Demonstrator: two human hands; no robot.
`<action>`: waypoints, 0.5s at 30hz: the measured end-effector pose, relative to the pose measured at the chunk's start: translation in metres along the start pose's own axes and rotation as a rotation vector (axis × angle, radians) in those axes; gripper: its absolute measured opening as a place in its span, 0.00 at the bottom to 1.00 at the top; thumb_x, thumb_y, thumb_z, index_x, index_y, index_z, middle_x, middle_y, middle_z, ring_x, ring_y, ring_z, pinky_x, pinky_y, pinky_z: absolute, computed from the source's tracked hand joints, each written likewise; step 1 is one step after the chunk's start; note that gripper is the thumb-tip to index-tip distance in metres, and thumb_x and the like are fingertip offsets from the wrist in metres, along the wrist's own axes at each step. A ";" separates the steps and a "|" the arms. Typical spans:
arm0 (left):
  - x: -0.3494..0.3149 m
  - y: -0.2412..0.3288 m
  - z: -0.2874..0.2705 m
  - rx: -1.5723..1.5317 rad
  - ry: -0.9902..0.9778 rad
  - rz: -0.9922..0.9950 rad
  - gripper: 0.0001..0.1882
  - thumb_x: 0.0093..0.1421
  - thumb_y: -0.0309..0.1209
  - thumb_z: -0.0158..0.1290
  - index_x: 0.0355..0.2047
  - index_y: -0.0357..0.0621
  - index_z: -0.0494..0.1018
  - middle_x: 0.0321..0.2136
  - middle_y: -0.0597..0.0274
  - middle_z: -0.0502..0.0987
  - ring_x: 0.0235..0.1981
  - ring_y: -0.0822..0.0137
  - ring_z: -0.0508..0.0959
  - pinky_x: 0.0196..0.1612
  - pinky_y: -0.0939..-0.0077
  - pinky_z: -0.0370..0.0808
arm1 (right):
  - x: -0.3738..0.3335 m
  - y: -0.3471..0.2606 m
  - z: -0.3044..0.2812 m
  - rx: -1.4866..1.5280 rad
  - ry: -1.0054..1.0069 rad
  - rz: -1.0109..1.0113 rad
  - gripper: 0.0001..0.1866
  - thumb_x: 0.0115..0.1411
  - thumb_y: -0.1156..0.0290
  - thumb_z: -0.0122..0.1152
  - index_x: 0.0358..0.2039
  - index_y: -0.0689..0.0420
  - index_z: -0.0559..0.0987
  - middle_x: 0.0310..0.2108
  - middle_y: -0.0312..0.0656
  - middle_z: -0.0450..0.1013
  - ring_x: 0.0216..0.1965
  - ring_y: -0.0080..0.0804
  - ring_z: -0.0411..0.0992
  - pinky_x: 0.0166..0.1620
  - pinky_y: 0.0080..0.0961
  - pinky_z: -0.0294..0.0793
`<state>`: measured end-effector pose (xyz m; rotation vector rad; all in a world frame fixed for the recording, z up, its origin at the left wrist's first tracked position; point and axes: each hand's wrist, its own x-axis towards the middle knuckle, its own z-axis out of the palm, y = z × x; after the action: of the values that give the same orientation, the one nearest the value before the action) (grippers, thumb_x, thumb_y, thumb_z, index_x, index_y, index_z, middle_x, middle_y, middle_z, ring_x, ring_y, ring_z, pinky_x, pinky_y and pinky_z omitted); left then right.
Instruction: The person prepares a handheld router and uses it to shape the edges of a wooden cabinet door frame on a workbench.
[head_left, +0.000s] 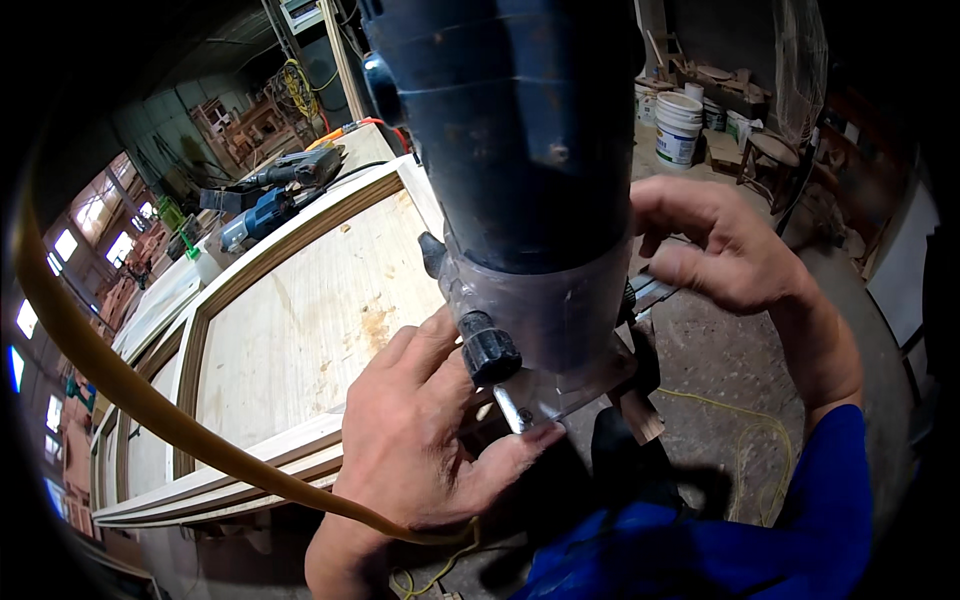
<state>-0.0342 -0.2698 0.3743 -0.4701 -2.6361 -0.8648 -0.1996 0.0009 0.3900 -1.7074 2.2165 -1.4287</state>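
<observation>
My left hand (420, 440) clamps the clear base of the dark trim router (520, 170) held over the panel's (300, 320) corner, right hand (720, 250) loosely curled beside it; top-heavy and rigid, I judge, best gripped low.

The dark router body (510, 130) fills the upper middle of the view and blocks any straight pass between the two hands. The left hand (420, 440) presses against its clear base (545, 320) beside the black knob (490, 352), leaving no gap there. The right hand (720, 250) closes the far side. Left of the tool, the pale wooden panel (300, 320) on the tabletop lies bare and passable up to the power tools (270, 200) at its far end. A yellow hose (150, 410) crosses low at the left.
</observation>
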 end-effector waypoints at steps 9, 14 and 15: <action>-0.002 -0.006 0.010 -0.036 0.125 0.045 0.22 0.51 0.44 0.70 0.38 0.41 0.80 0.36 0.54 0.79 0.39 0.55 0.80 0.42 0.64 0.76 | -0.066 0.077 -0.001 0.523 0.863 0.104 0.16 0.72 0.65 0.50 0.55 0.59 0.72 0.45 0.42 0.78 0.47 0.29 0.75 0.51 0.29 0.71; 0.002 0.001 0.017 -0.202 0.171 0.038 0.20 0.51 0.39 0.70 0.39 0.38 0.80 0.36 0.54 0.80 0.38 0.58 0.82 0.40 0.67 0.79 | -0.091 0.099 0.072 0.850 0.676 0.247 0.14 0.64 0.76 0.46 0.49 0.63 0.74 0.41 0.46 0.76 0.39 0.33 0.78 0.41 0.28 0.80; 0.002 0.000 0.016 -0.194 0.156 0.045 0.21 0.51 0.37 0.70 0.41 0.37 0.80 0.37 0.53 0.80 0.39 0.58 0.83 0.42 0.67 0.80 | -0.087 0.088 0.083 0.883 0.643 0.226 0.13 0.64 0.74 0.49 0.48 0.63 0.74 0.43 0.48 0.76 0.42 0.35 0.78 0.43 0.29 0.80</action>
<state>-0.0390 -0.2594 0.3634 -0.4865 -2.4036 -1.1013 -0.1907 0.0140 0.2415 -0.7464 1.4109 -2.5626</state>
